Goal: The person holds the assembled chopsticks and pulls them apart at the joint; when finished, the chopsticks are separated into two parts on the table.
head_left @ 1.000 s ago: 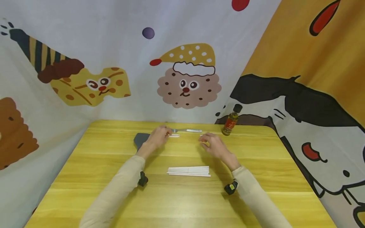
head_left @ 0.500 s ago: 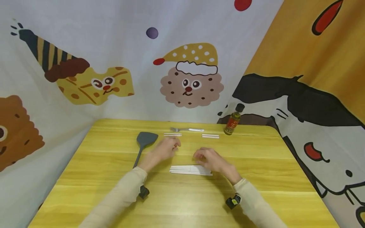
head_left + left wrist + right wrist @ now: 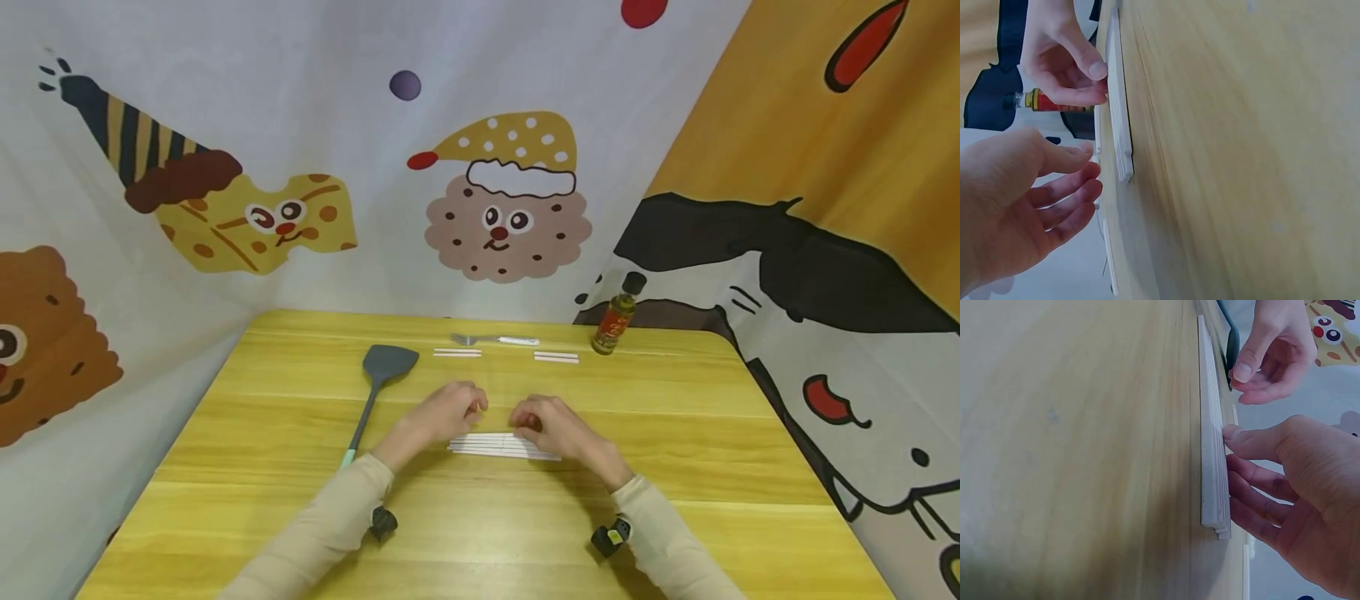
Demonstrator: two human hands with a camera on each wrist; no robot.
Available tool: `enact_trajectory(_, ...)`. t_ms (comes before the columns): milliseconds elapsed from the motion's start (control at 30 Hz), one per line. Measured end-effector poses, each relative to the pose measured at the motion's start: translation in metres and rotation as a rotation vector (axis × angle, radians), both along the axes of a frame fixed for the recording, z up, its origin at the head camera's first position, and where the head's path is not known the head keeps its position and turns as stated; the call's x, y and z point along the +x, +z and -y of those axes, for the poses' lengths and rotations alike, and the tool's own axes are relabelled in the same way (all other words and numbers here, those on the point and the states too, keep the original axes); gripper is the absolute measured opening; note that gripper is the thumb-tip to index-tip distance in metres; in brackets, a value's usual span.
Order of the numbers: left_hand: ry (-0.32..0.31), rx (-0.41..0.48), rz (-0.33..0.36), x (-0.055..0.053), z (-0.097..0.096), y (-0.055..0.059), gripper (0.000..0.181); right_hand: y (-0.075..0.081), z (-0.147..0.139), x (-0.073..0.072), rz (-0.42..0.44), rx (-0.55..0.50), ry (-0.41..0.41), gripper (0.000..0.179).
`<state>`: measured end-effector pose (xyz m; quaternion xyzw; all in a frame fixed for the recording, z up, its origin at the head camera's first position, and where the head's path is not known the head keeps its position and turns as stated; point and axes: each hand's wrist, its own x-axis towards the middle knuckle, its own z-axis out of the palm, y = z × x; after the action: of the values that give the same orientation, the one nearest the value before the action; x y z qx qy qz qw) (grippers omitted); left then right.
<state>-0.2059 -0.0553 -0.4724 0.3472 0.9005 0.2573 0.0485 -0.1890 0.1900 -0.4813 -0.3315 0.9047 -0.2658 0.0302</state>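
Observation:
A bundle of thin white sticks (image 3: 504,447) lies crosswise on the table in front of me. My right hand (image 3: 553,425) is at the far side of this bundle, thumb and fingers bent but apart in the right wrist view. Its fingertips are right by the sticks (image 3: 1213,437); whether they touch cannot be told. Just beyond the bundle's left end is my left hand (image 3: 450,410), loosely curled and holding nothing. Farther back lie two small groups of shorter white sticks, a left pair (image 3: 457,353) and a right pair (image 3: 557,357).
A grey spatula (image 3: 390,360) lies on the left, its handle running toward my left sleeve. Behind the short sticks is a fork (image 3: 517,340) with a pale handle. An oil bottle (image 3: 613,323) with a black cap stands at the back right, before a printed curtain (image 3: 330,75).
Both hands have drawn back from the short sticks at the rear toward the bundle. The two short groups now show fully on the table, and the spatula is less covered.

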Motion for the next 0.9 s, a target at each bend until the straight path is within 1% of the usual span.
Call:
enact_trajectory(200,-0.031,0.000,0.004,0.005,-0.003,0.000,0.013,-0.004,0.000,0.000,-0.020,-0.003,-0.004,0.008)
enact_trajectory(300,-0.040,-0.001,0.010,0.005,-0.005,-0.003,0.012,-0.006,0.001,0.000,-0.066,-0.008,0.003,0.008)
enact_trajectory(433,-0.038,-0.003,0.030,0.005,-0.007,-0.005,0.009,-0.009,0.003,0.000,-0.130,-0.007,0.006,0.007)
enact_trajectory(567,-0.028,0.002,0.035,0.005,-0.009,-0.004,0.011,-0.010,0.004,-0.001,-0.163,0.008,-0.005,0.006)
enact_trajectory(700,-0.016,-0.005,0.032,0.005,-0.011,-0.005,0.012,-0.009,0.005,0.000,-0.173,0.011,-0.015,0.007)
enact_trajectory(900,-0.007,-0.031,0.016,0.005,-0.012,-0.008,0.011,-0.008,0.006,0.001,-0.153,0.014,-0.031,0.011)
